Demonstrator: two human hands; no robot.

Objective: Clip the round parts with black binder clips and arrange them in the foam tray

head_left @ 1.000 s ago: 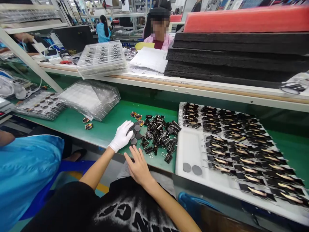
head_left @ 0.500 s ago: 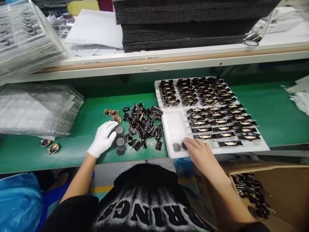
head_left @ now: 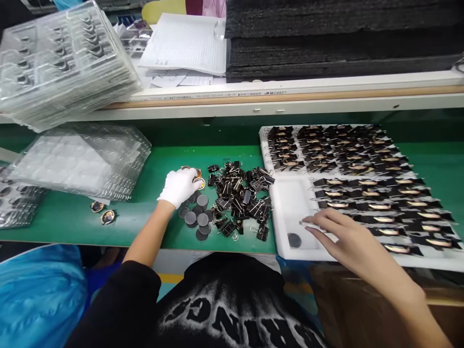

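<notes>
My left hand (head_left: 179,187), in a white glove, is at the small round gold-rimmed pieces (head_left: 200,183), its thumb and fingers closed on one and partly hiding them. Just below lie several flat dark grey discs (head_left: 190,218), loosely heaped. My bare right hand (head_left: 340,233) pinches a thin disc (head_left: 305,224), seen nearly edge-on, above the bare section of the white foam tray (head_left: 281,203). Another grey disc (head_left: 294,240) lies flat in that section. Rows of black binder clips (head_left: 373,193) clamped on gold-rimmed pieces fill the other parts of the tray.
A pile of loose binder clips (head_left: 239,195) lies between the discs and the tray. Clear plastic trays (head_left: 83,162) are stacked at left, beside two more gold-rimmed pieces (head_left: 108,217). A shelf edge (head_left: 203,100) runs across the back, carrying black foam sheets (head_left: 326,48).
My left hand has moved up from the grey discs to the gold-rimmed pieces. My right hand has lifted a disc off the tray. The view has swung left.
</notes>
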